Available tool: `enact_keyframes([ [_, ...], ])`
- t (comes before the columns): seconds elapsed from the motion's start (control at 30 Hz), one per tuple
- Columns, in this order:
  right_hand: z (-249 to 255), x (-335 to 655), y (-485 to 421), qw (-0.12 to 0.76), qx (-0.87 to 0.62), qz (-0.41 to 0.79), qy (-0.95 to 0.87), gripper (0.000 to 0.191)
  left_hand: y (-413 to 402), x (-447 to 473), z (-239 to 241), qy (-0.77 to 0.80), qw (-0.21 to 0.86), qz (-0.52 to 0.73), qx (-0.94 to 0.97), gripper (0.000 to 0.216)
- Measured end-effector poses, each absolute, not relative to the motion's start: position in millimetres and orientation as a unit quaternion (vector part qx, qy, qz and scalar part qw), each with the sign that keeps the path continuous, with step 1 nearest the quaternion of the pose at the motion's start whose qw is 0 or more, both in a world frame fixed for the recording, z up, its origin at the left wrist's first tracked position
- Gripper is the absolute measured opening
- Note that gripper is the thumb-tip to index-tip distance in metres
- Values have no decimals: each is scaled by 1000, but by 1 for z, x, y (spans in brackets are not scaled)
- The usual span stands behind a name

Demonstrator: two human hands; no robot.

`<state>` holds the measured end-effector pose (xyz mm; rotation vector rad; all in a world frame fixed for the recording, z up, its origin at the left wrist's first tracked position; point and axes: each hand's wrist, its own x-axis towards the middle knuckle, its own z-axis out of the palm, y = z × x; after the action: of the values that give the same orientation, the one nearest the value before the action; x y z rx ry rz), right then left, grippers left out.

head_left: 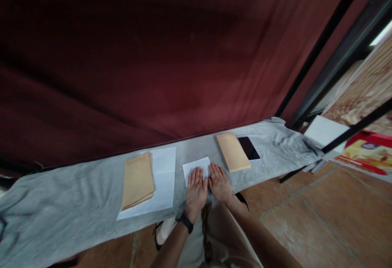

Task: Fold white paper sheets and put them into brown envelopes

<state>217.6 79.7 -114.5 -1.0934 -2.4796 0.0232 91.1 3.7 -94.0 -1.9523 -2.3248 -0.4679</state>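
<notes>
A small white sheet of paper [196, 163], possibly folded, lies on the grey cloth right in front of me. My left hand [196, 188] rests flat on its near part, fingers stretched out and pointing away from me. Beside it, my right hand [219, 181] lies flat over the paper's right edge, its fingers also extended. Neither hand grips anything. To the right is a stack of brown envelopes [233, 152], close to my right fingertips. On the left, more brown envelopes [137, 181] overlap a larger white sheet [165, 178].
A dark-screened phone [248, 148] lies beside the right envelopes. The narrow surface is covered by a wrinkled grey cloth [76, 202]. Behind it rises a dark red panel [183, 76]. Black metal bars [318, 52] and a red printed box [367, 151] are at the right.
</notes>
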Motion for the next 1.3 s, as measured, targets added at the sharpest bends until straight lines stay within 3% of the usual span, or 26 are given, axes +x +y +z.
enact_keyframes([
  [0.2,-115,216,81,219,-398,11,-891,55,30,88,-95,-790,1,-109,-603,58],
  [0.53,-105,213,82,215,-415,42,-883,51,18,53,-110,-800,83,-141,-577,58],
  [0.83,-92,170,101,168,-297,90,-936,48,15,52,-113,-785,114,-106,-599,54],
  [1.3,-115,178,109,210,-422,3,-882,56,19,56,-107,-812,84,-119,-566,59],
])
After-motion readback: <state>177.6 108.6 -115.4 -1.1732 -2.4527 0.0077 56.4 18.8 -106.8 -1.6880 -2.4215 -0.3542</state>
